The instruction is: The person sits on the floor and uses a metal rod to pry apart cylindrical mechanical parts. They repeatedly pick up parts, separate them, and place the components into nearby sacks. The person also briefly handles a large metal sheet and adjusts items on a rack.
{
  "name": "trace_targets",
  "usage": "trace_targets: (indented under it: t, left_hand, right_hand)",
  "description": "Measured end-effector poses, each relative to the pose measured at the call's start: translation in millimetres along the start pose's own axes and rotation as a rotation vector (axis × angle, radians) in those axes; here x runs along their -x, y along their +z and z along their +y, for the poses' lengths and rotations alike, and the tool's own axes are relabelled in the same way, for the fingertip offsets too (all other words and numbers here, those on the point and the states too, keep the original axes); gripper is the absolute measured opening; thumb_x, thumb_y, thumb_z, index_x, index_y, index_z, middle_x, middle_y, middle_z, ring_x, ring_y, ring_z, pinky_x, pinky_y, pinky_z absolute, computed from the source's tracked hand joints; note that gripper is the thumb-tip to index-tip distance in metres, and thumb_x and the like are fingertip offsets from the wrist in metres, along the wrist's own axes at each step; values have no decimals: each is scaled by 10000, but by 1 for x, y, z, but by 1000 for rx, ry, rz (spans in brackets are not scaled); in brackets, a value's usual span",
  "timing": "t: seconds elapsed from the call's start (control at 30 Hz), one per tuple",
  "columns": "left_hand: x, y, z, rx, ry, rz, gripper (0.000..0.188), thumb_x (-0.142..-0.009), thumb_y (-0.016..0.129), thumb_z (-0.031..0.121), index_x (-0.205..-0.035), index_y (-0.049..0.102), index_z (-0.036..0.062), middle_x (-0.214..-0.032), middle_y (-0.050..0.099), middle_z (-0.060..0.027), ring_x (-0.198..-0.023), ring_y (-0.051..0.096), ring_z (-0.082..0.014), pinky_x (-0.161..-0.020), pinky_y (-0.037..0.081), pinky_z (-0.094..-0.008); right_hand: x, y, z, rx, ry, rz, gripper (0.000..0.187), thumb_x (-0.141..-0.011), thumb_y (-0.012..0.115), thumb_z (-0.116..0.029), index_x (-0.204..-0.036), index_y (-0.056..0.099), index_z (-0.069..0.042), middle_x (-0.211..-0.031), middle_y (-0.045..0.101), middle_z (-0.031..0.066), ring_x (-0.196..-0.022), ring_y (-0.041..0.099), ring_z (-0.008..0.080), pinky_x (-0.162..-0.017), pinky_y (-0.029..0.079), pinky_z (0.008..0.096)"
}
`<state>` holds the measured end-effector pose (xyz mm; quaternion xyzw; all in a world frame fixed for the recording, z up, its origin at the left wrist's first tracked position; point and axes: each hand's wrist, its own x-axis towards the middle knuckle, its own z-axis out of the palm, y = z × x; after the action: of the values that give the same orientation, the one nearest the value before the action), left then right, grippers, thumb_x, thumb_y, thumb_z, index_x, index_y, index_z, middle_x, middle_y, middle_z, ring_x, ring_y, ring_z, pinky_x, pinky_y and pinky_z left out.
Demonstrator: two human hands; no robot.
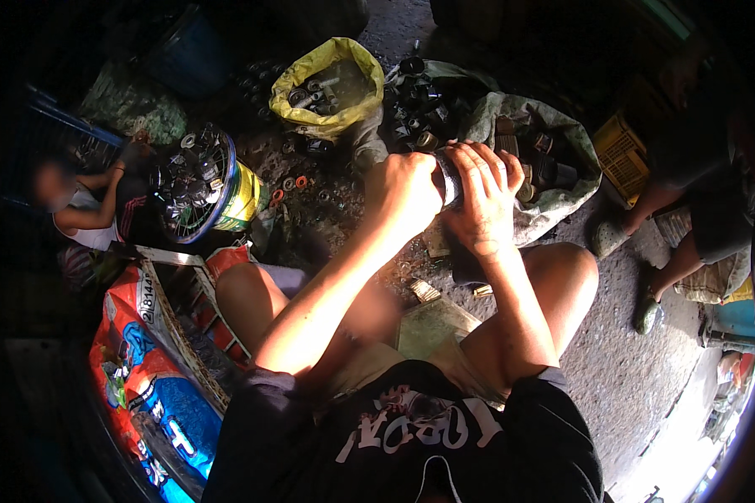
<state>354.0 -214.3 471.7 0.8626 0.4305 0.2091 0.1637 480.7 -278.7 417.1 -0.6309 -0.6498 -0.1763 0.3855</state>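
Two bare hands are holding one dark cylinder [450, 186] out ahead of the knees. The left hand [404, 191] is clasping its left end in a fist, knuckles hiding most of the grip; the right hand [484, 189] is wrapping its right side, fingers lying close together.

From where I'm standing, a slip is looking like the likeliest trouble: if the surface is greasy, or one palm is pressing harder than the other, the cylinder could be dropping to the ground [361, 277], and any sharp rim could be nicking a finger.

Counting round, I'm seeing one yellow sack [327, 128] at the far side, one pale sack [554, 211] at the right with one yellow crate [621, 159] beyond it, and one round tub [243, 197] at the left. Both sacks and the tub are holding parts too jumbled to count. Two small golden pieces [424, 291] are lying near the knees, and at least two orange rings [301, 181] by the tub.
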Motion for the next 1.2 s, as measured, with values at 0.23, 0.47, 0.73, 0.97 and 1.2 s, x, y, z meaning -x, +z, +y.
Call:
trace_targets:
  t: [0.23,0.47,0.73,0.97,1.2]
  left_hand:
    - [-3,-7,-1,29,23,-35,153,-698,702,123,-795,664,11,-706,659,-209,-686,679,-364,-628,541,-436]
    - [5,-17,-6,254,-2,-66,281,-721,790,228,-856,662,17,-598,600,-135,-520,582,-224,-502,442,-361]
    - [16,-26,-63,1000,-149,-136,271,-792,789,205,-917,665,-1,-715,590,29,-638,490,-46,-554,409,-230]
    - [43,-19,-110,1313,-396,-256,536,-787,810,324,-1129,562,-7,-868,626,-13,-686,513,-81,-587,436,-230]
    - [43,29,-166,1108,-876,-472,362,-806,759,348,-933,516,112,-683,495,21,-504,413,-67,-425,349,-212]
  right_hand:
    - [-5,-1,1,-13,14,58,719,-549,757,-119,-1241,565,-142,-1249,589,-2,-1231,510,177,-1084,264,479]
    - [2,-1,8,-51,67,35,838,-453,819,-143,-1248,554,-130,-1272,576,17,-1236,498,206,-1079,275,476]
    - [3,-1,12,-140,102,42,956,-399,876,-108,-1282,509,-111,-1263,568,47,-1235,495,237,-1069,279,486]
    - [0,0,4,-151,119,37,875,-461,879,-122,-1256,514,-90,-1235,585,57,-1193,523,249,-1055,289,467]
    - [4,4,11,-142,188,17,914,-437,862,-82,-1278,505,-83,-1227,583,100,-1199,510,296,-1050,309,445]
